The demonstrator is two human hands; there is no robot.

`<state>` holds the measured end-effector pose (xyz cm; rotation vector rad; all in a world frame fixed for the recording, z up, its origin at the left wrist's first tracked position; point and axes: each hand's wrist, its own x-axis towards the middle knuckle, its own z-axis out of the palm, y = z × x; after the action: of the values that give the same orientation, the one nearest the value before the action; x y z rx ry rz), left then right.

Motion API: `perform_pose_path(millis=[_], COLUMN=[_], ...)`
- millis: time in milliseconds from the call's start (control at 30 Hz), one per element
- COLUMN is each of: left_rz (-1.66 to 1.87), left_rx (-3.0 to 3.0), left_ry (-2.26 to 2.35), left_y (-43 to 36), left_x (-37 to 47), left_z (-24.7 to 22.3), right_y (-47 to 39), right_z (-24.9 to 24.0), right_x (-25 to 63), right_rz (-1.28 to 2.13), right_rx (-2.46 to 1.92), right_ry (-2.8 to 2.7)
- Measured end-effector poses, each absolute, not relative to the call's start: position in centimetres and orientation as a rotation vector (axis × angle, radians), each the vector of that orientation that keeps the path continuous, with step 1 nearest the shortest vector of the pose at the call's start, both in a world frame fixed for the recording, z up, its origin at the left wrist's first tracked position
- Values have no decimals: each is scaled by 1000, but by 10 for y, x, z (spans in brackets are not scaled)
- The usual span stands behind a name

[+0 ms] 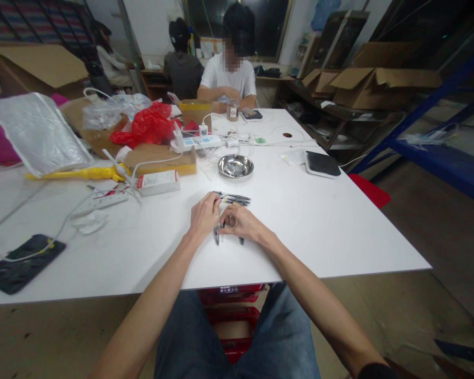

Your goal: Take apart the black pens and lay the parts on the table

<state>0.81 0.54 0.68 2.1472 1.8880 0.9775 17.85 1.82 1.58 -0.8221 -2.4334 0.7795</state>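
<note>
Near edge of desk: dark tip poked out under right hand; its grip was closed on a small dark piece. Left hand sat just beside it, fingers bent; couldn't tell if its grip held anything. Clear-and-dark pen part showed between hands. Dark pens lay side by side just beyond the fingers. Farther: white box left, shiny metal bowl middle, black-topped device right. Far end: person in white shirt.

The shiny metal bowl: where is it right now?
In the head view, the metal bowl sits on the white table, right of the red-and-white box and just beyond the pens.
</note>
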Motion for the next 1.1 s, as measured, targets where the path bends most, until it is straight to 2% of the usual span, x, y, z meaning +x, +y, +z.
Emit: perform_pose_path(millis=[300, 1100], left_rz=[689, 972], left_rx=[2230, 2204], left_ry=[2019, 1858], left_y=[0, 6], left_x=[16, 8], left_z=[14, 7], right_y=[17, 20], right_z=[11, 17], right_x=[175, 180], right_rz=[716, 886], right_rx=[-845, -818], right_ry=[-2469, -2237])
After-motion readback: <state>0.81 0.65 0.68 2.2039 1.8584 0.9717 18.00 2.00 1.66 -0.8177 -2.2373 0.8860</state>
